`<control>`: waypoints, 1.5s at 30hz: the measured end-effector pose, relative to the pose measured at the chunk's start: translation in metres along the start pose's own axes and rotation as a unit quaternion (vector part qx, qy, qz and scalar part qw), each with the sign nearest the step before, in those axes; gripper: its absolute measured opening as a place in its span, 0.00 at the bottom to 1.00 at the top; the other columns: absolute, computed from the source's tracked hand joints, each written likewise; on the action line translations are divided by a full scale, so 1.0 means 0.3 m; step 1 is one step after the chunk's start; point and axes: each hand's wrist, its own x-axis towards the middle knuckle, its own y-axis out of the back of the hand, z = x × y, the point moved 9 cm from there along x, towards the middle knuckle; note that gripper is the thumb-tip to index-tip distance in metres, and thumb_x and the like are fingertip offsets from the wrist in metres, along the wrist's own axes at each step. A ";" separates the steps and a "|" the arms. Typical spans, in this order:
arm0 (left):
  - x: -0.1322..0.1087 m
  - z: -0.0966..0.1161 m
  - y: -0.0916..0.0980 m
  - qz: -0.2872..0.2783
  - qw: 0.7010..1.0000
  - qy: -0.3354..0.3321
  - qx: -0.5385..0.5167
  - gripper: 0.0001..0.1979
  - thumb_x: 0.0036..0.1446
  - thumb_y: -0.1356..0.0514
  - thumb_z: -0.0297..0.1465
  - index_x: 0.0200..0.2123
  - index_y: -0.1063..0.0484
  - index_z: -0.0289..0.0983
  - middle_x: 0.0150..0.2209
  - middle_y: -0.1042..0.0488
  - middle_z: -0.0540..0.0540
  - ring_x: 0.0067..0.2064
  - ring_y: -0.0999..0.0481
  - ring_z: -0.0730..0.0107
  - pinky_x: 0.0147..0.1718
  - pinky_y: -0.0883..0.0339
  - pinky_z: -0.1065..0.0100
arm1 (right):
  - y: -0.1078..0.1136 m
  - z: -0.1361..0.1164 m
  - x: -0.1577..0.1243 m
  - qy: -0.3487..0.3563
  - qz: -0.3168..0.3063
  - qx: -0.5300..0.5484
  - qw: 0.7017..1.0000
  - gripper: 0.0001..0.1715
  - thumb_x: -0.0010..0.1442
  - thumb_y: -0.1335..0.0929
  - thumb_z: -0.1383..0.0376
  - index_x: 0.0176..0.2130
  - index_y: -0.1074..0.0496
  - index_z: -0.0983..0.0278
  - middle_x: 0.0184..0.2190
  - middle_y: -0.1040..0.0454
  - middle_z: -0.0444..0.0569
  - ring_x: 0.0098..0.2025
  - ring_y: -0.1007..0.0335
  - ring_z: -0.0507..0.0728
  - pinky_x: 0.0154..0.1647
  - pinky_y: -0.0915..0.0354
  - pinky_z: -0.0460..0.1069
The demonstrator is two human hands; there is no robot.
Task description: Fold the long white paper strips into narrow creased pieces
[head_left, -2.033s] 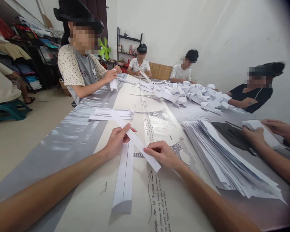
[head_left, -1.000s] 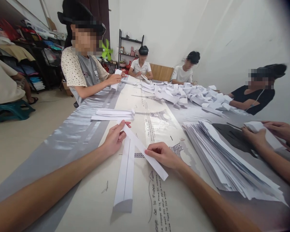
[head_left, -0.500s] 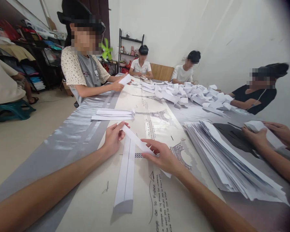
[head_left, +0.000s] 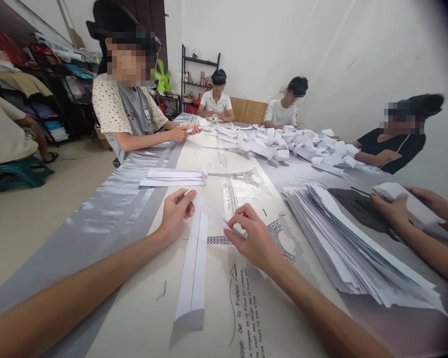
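A narrow white paper strip (head_left: 211, 211) stretches slantwise between my two hands. My left hand (head_left: 178, 211) pinches its upper end between thumb and fingers. Further down the strip, my right hand (head_left: 252, 233) grips it with thumb and fingertips; the lower end shows only partly beneath that hand. Below the strip lies a longer folded white paper piece (head_left: 191, 283) with a crease along its middle, pointing towards me on the printed table cover (head_left: 145, 308). Just beyond my left hand rests a small stack of folded paper strips (head_left: 173, 177).
A thick stack of white sheets (head_left: 358, 248) lies to my right. Behind it spreads a heap of folded paper pieces (head_left: 283, 144). At the right edge, another person's hands (head_left: 395, 209) hold folded paper. Several people sit around the table; one in a grey top (head_left: 134, 114) handles paper at left.
My right hand has shifted slightly, its fingers now pinching the strip more closely, and the strip has turned more edge-on. The person at left has lowered the paper in their hands.
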 end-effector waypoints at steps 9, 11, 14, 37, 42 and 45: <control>-0.006 -0.001 -0.004 -0.005 0.999 0.018 0.028 0.14 0.57 0.33 0.41 0.32 0.26 0.36 0.17 0.44 0.57 0.18 0.49 0.82 0.17 0.59 0.76 | -0.046 -0.029 -0.008 0.016 -0.081 0.094 0.992 0.09 0.67 0.34 0.64 0.33 0.33 0.60 0.28 0.29 0.42 0.29 0.34 0.52 0.30 0.37 0.48; -0.009 -0.013 -0.025 -0.042 0.998 0.051 0.009 0.14 0.59 0.34 0.42 0.37 0.25 0.36 0.16 0.45 0.58 0.18 0.51 0.81 0.17 0.61 0.75 | -0.058 -0.017 -0.008 -0.009 -0.088 0.156 0.984 0.09 0.68 0.33 0.62 0.34 0.33 0.60 0.28 0.28 0.42 0.30 0.33 0.52 0.31 0.36 0.48; -0.011 -0.023 -0.040 -0.070 0.994 0.078 -0.021 0.14 0.58 0.34 0.41 0.36 0.27 0.36 0.16 0.44 0.58 0.17 0.53 0.81 0.16 0.64 0.75 | -0.078 0.014 -0.009 -0.065 -0.097 0.238 0.964 0.09 0.68 0.34 0.59 0.36 0.34 0.59 0.29 0.30 0.41 0.29 0.33 0.52 0.29 0.37 0.48; -0.014 -0.008 -0.045 -0.066 0.997 0.031 -0.006 0.18 0.57 0.31 0.42 0.28 0.34 0.38 0.13 0.48 0.60 0.17 0.52 0.81 0.18 0.59 0.73 | -0.085 0.008 -0.027 -0.163 -0.151 0.402 0.888 0.16 0.63 0.29 0.59 0.51 0.23 0.53 0.42 0.27 0.47 0.34 0.22 0.57 0.28 0.27 0.51; -0.021 -0.015 -0.065 -0.101 0.994 0.046 -0.007 0.16 0.57 0.32 0.41 0.28 0.32 0.37 0.18 0.38 0.56 0.18 0.43 0.80 0.17 0.55 0.74 | -0.120 0.016 -0.042 -0.171 -0.192 0.382 0.887 0.10 0.64 0.30 0.59 0.46 0.21 0.55 0.33 0.22 0.46 0.32 0.23 0.57 0.30 0.29 0.52; -0.034 -0.016 -0.088 -0.141 0.989 0.042 0.029 0.17 0.58 0.33 0.42 0.28 0.32 0.36 0.20 0.35 0.54 0.18 0.40 0.80 0.17 0.52 0.74 | -0.118 0.007 -0.034 -0.142 -0.183 0.348 0.908 0.09 0.64 0.30 0.60 0.44 0.19 0.55 0.39 0.20 0.47 0.33 0.27 0.55 0.32 0.32 0.51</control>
